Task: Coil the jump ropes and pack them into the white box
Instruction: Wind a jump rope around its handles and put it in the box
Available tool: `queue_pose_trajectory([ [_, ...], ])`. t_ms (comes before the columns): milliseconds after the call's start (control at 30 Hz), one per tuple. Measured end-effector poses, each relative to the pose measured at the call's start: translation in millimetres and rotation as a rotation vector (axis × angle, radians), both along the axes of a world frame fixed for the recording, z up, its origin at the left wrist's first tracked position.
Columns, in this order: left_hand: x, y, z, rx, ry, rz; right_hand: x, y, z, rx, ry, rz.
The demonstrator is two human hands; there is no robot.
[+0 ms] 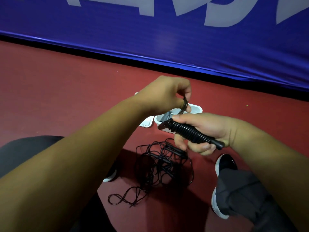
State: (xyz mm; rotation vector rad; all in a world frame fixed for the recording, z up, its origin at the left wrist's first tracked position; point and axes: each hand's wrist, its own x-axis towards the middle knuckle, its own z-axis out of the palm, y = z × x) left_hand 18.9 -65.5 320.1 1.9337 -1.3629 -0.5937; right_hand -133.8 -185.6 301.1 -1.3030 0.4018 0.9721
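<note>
Above white box (197, 109): coiled jump rope (189, 131), black cord wound tightly round handles.
Right hand (210, 129): fingers curled round the coil.
Left hand (164, 95): pinched the cord's loose loop.
Floor (66, 97): other ropes (163, 164) lay tangled.

Left hand (164, 96) and right hand (205, 133) raised over the box (195, 108).
In the right hand, a wound jump rope (189, 131); just left and above, its loose end (184, 106) pinched in the left hand. Behind and below both, the box on the floor (66, 97), a lid (147, 122) just beside its left wall. Nearer, between two shoes (224, 164), a tangle of ropes (162, 164). Farthest back, a barrier (150, 39).
</note>
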Motion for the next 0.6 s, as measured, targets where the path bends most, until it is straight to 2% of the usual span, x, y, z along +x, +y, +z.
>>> queue_pose_trajectory([
  [167,-2.0,-1.0,-0.2,-0.081,0.05,0.033,2.0,8.0,7.5,-0.138,-0.068,-0.238],
  [300,-0.9,-5.0,-1.9,-0.136,-0.066,0.027,7.5,10.3,-5.0,-0.241,-0.119,-0.4],
  [433,2.7,-7.6,-1.2,-0.151,-0.166,0.04,9.6,6.0,-14.7,-0.239,-0.106,-0.536],
  [600,8.0,-4.6,3.3,-0.107,-0.176,0.011,6.9,-1.1,-19.0,-0.25,-0.112,-0.649],
])
